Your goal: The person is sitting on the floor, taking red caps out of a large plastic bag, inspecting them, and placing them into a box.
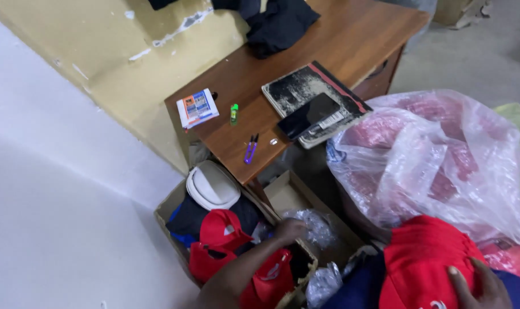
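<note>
The right hand lies at the near right with fingers spread flat on a red cap, pressing rather than clasping; the left hand reaches left into a cardboard box, fingers curled on crumpled clear plastic, its closure hard to judge; red caps fill the box beside it; farther off, a wooden desk overhangs the box; a bulging plastic bag crowds the right.

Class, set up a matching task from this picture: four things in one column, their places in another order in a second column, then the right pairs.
Things
1. purple snips
2. black phone
3. red cap
4. dark cloth

Places
A. in the cardboard box
B. far end of the desk
C. on the worn book
D. near the desk's front edge

Pairs: 1-D, 2-C, 3-A, 4-B
</note>
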